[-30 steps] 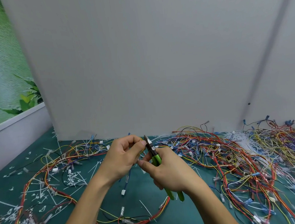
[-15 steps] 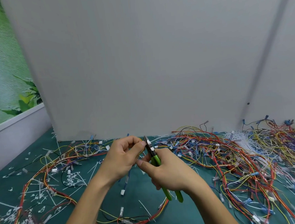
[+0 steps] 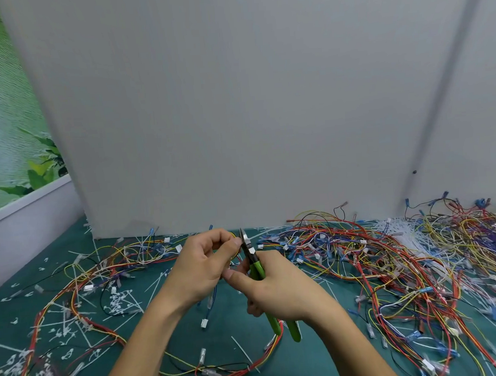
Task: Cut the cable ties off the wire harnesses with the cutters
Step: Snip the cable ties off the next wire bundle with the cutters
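My right hand (image 3: pixel 281 289) grips green-handled cutters (image 3: pixel 259 271), whose metal jaws point up and away at the tip of my left thumb. My left hand (image 3: pixel 201 265) is curled around a thin bundle of a wire harness (image 3: pixel 211 297), pinched between thumb and fingers; blue wires with white connectors dangle below it. The cutter jaws sit right beside that pinch. Whether a cable tie lies between the jaws is hidden by my fingers. The red and yellow harness loops across the green mat (image 3: pixel 237 331) below both hands.
A big tangle of coloured harnesses (image 3: pixel 395 259) covers the mat's right side, and another harness (image 3: pixel 79 278) spreads to the left. Cut white tie pieces (image 3: pixel 119 301) litter the left. A grey partition (image 3: pixel 235 114) stands close behind.
Both hands have stayed nearly in place. The cutters have shifted slightly in my right hand, with the jaws still next to my left thumb.
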Tool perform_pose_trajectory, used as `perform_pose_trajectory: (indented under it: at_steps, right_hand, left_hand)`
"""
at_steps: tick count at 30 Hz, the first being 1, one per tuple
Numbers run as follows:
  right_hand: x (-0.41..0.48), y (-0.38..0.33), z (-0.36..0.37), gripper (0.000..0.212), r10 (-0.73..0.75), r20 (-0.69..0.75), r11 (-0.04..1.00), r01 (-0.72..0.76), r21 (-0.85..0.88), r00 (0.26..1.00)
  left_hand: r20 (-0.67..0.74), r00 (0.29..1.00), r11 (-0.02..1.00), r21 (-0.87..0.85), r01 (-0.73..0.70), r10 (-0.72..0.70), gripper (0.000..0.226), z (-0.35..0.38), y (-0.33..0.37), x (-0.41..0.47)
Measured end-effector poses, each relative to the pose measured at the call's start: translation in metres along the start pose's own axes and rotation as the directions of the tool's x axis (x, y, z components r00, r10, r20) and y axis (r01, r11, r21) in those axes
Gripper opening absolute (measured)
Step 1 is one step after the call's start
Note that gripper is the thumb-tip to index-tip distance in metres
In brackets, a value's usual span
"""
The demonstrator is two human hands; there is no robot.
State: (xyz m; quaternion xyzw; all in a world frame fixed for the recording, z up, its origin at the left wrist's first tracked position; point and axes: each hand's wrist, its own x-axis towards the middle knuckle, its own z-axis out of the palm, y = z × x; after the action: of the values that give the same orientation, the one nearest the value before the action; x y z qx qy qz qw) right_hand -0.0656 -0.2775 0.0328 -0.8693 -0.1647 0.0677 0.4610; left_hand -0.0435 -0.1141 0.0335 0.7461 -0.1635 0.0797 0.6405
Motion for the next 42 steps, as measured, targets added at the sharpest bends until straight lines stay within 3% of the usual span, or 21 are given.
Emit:
perform_pose_trajectory:
  at_steps: [9, 19, 26, 37, 42]
  right_hand:
    - [-0.002, 0.002, -0.011, 0.033, 0.017, -0.016, 0.989, -0.019, -0.146, 1.000]
    - [-0.002, 0.001, -0.007, 0.037, 0.035, 0.060, 0.998, -0.031, -0.060, 0.998]
    - [-0.003, 0.002, -0.013, 0.031, 0.011, -0.011, 0.985, -0.013, -0.173, 1.000]
    - [-0.003, -0.001, -0.009, 0.032, 0.026, 0.062, 0.996, -0.021, -0.083, 0.998]
    - [-0.005, 0.000, -0.009, 0.033, 0.014, 0.014, 0.994, -0.013, -0.110, 1.000]
  left_hand:
    - [0.044, 0.999, 1.000, -0.011, 0.012, -0.011, 0.038, 0.001, 0.001, -0.001]
    - [0.034, 0.999, 1.000, 0.017, 0.006, -0.007, 0.036, 0.000, -0.002, -0.001]
    - [0.041, 0.999, 1.000, -0.015, 0.018, -0.017, 0.040, 0.001, 0.002, -0.002]
    - [0.046, 0.999, 0.999, 0.053, -0.006, 0.004, 0.037, -0.002, -0.001, -0.001]
    - [0.036, 0.999, 1.000, 0.011, 0.006, -0.006, 0.037, 0.000, 0.002, -0.003]
